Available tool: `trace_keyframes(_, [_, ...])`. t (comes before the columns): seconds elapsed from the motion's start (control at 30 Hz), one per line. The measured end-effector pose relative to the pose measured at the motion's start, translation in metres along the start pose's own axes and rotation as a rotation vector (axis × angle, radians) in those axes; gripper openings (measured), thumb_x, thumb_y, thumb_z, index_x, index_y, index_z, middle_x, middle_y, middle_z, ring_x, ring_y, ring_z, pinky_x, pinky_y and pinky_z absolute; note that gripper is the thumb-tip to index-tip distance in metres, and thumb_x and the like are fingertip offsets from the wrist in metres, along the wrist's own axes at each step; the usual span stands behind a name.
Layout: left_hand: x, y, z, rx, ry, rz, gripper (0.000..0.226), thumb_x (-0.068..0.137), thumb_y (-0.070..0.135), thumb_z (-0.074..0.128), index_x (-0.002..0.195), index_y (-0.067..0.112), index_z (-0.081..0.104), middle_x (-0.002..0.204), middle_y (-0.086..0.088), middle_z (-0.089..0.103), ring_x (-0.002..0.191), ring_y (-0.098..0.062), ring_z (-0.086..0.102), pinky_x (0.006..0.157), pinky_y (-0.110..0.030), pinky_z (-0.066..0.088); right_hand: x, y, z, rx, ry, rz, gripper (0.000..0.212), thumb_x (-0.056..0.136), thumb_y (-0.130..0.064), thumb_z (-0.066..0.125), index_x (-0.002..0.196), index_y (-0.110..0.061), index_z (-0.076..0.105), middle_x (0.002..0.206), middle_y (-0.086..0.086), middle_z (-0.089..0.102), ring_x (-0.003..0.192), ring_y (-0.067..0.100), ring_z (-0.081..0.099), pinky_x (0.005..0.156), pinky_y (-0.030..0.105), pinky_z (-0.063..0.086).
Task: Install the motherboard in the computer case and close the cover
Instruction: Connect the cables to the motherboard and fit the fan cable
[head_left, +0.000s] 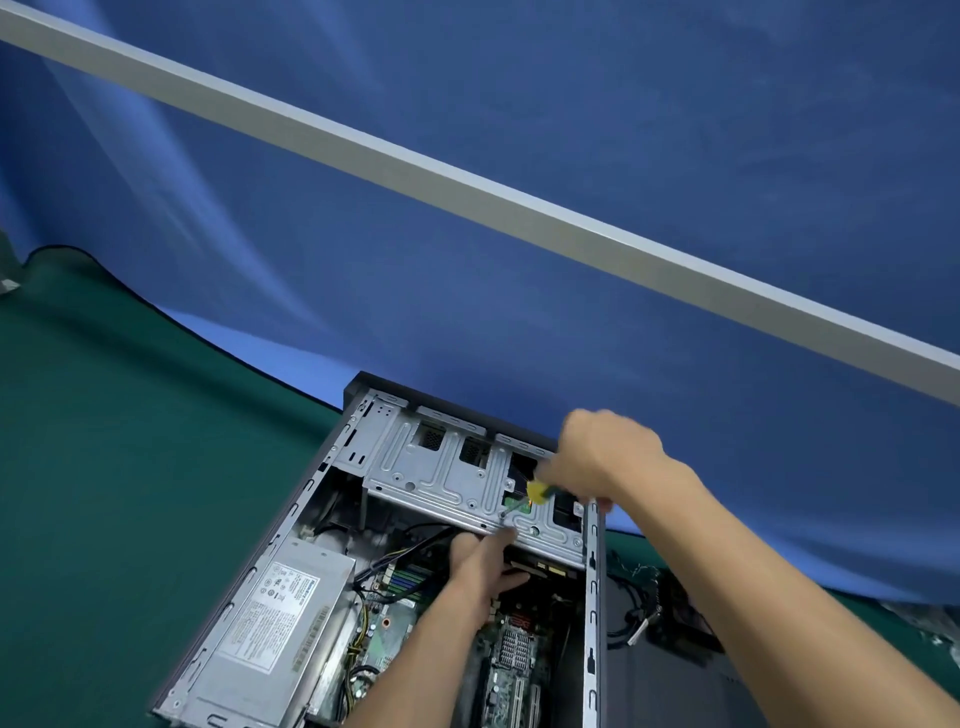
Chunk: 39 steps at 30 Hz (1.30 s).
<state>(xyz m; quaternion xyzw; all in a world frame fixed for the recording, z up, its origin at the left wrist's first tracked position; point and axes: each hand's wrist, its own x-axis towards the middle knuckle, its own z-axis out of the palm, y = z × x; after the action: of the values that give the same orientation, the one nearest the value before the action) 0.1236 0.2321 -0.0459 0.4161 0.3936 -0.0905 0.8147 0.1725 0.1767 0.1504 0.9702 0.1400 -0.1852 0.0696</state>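
This looked like an electronics repair bench set up for recording rather than a home. A dark green mat (104, 441) covered the work surface, a blue cloth backdrop (467, 286) hung behind it with a grey bar (467, 192) across, and an opened computer case (322, 519) lay beside loose cables (641, 603).

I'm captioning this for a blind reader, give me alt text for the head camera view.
A right hand drives a yellow-handled screwdriver into the metal drive cage of an open computer case, while the left hand reaches under the cage's edge. The motherboard and power supply sit inside.
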Motion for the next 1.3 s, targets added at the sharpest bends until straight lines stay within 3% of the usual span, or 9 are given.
trace_keyframes(0.17, [-0.004, 0.001, 0.004, 0.045, 0.011, 0.007, 0.022, 0.088, 0.011, 0.063, 0.098, 0.000, 0.047, 0.105, -0.023, 0.057, 0.085, -0.032, 0.061, 0.063, -0.038, 0.057, -0.015, 0.035, 0.030, -0.189, -0.298, -0.024, 0.029, 0.081, -0.031, 0.060, 0.058, -0.016, 0.048, 0.050, -0.005, 0.053, 0.046, 0.013, 0.048, 0.048, 0.021, 0.036])
trace_keyframes(0.33, [-0.004, -0.002, 0.007, 0.094, 0.046, 0.030, 0.039, 0.089, 0.016, 0.062, 0.117, -0.005, 0.045, 0.112, -0.025, 0.054, 0.086, -0.032, 0.061, 0.075, -0.044, 0.057, -0.014, 0.065, 0.074, -0.055, -0.217, 0.017, 0.036, 0.092, -0.045, 0.045, 0.071, -0.016, 0.045, 0.066, -0.004, 0.045, 0.074, 0.023, 0.052, 0.066, 0.028, 0.039])
trace_keyframes(0.43, [-0.006, -0.005, 0.010, 0.102, 0.113, 0.066, 0.037, 0.088, 0.017, 0.066, 0.112, -0.002, 0.047, 0.090, -0.013, 0.050, 0.072, -0.020, 0.054, 0.080, -0.048, 0.056, -0.014, 0.086, 0.100, 0.112, -0.081, 0.065, 0.042, 0.086, -0.050, 0.051, 0.062, -0.017, 0.043, 0.062, -0.003, 0.046, 0.068, 0.022, 0.050, 0.054, 0.026, 0.033])
trace_keyframes(0.6, [-0.014, -0.008, 0.012, 0.319, 0.266, 0.103, 0.038, 0.083, 0.035, 0.069, 0.093, 0.002, 0.054, 0.074, -0.008, 0.052, 0.057, -0.016, 0.049, 0.053, -0.029, 0.052, -0.024, 0.122, 0.154, 0.645, 0.059, 0.071, 0.036, 0.082, -0.040, 0.054, 0.056, -0.015, 0.047, 0.059, 0.009, 0.064, 0.058, 0.025, 0.058, 0.056, 0.032, 0.046])
trace_keyframes(0.67, [-0.015, -0.002, 0.014, 0.399, 0.290, 0.053, 0.047, 0.084, 0.037, 0.068, 0.106, -0.003, 0.057, 0.076, -0.012, 0.056, 0.063, -0.019, 0.053, 0.069, -0.035, 0.052, -0.027, 0.133, 0.177, 0.877, 0.085, 0.101, 0.028, 0.081, -0.027, 0.055, 0.059, -0.011, 0.051, 0.061, 0.011, 0.065, 0.056, 0.023, 0.055, 0.060, 0.036, 0.049])
trace_keyframes(0.73, [-0.018, 0.005, 0.018, 0.483, 0.290, 0.006, 0.050, 0.087, 0.040, 0.064, 0.113, -0.002, 0.056, 0.073, -0.010, 0.054, 0.063, -0.018, 0.050, 0.063, -0.032, 0.046, -0.028, 0.142, 0.198, 1.011, 0.105, 0.163, 0.023, 0.084, -0.022, 0.058, 0.068, -0.006, 0.059, 0.055, 0.005, 0.058, 0.055, 0.021, 0.052, 0.057, 0.033, 0.041])
trace_keyframes(0.83, [-0.024, 0.006, 0.023, 0.618, 0.271, -0.060, 0.044, 0.092, 0.049, 0.052, 0.082, 0.007, 0.058, 0.058, -0.002, 0.048, 0.047, -0.011, 0.033, 0.045, -0.021, 0.026, -0.027, 0.150, 0.228, 1.167, 0.114, 0.285, 0.021, 0.083, -0.019, 0.063, 0.069, -0.002, 0.063, 0.050, -0.001, 0.049, 0.052, 0.019, 0.044, 0.055, 0.029, 0.032])
trace_keyframes(1.1, [-0.023, -0.001, 0.040, 0.716, 0.299, -0.114, 0.057, 0.099, 0.053, 0.026, 0.065, 0.011, 0.044, 0.051, -0.001, 0.044, 0.038, -0.010, 0.026, 0.039, -0.018, 0.019, -0.005, 0.147, 0.276, 1.244, 0.020, 0.470, 0.026, 0.088, -0.024, 0.063, 0.063, -0.017, 0.062, 0.054, 0.001, 0.055, 0.055, 0.023, 0.055, 0.058, 0.035, 0.047])
trace_keyframes(1.3, [-0.020, -0.001, 0.038, 0.720, 0.285, -0.161, 0.055, 0.098, 0.056, 0.025, 0.064, 0.014, 0.040, 0.048, 0.000, 0.042, 0.035, -0.009, 0.024, 0.036, -0.016, 0.018, 0.029, 0.137, 0.283, 1.168, 0.005, 0.563, 0.029, 0.088, -0.027, 0.062, 0.061, -0.017, 0.058, 0.068, 0.005, 0.062, 0.073, 0.029, 0.064, 0.058, 0.028, 0.042])
